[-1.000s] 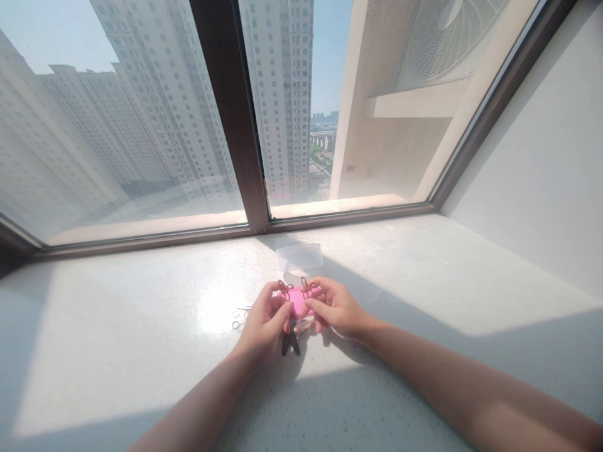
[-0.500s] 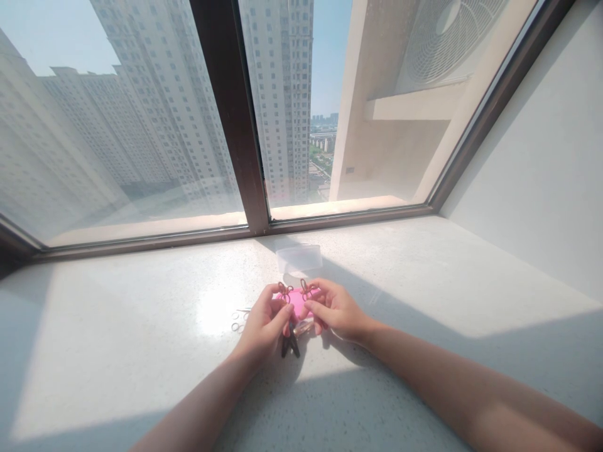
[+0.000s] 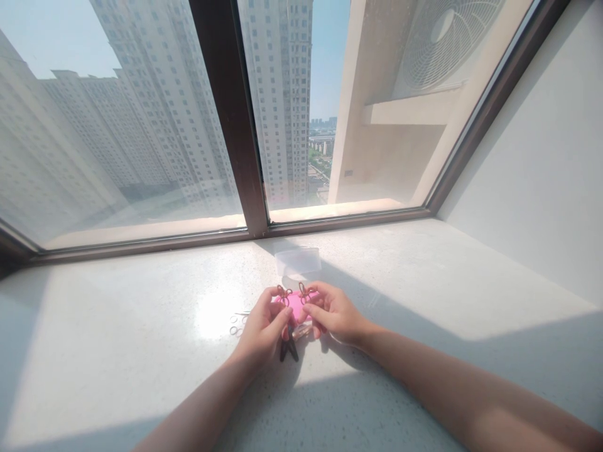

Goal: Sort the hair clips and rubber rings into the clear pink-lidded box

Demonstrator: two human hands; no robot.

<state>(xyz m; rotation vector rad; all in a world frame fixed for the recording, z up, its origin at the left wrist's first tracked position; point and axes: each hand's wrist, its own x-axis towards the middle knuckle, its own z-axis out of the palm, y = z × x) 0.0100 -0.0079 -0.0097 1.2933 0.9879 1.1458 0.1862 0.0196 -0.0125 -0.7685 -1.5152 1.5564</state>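
Observation:
My left hand (image 3: 266,323) pinches a small brown looped cord piece (image 3: 284,292) between thumb and fingers. A similar brown looped piece (image 3: 305,291) is pinched in my right hand (image 3: 336,312). The two pieces are held side by side, a little apart, over a bright pink object (image 3: 296,306) on the pale sill. Just below my left fingers lies a black clip-like item (image 3: 289,350). A small shiny item (image 3: 301,331), too small to name, lies between the hands.
A translucent white box (image 3: 298,260) stands beyond the hands, near the window frame (image 3: 254,230). Metal scissors (image 3: 234,325), partly hidden, lie left of my left hand. A white wall (image 3: 541,188) rises at the right.
The whole view has shifted very slightly. Both hands keep their hold on the looped pieces, with no clear movement.

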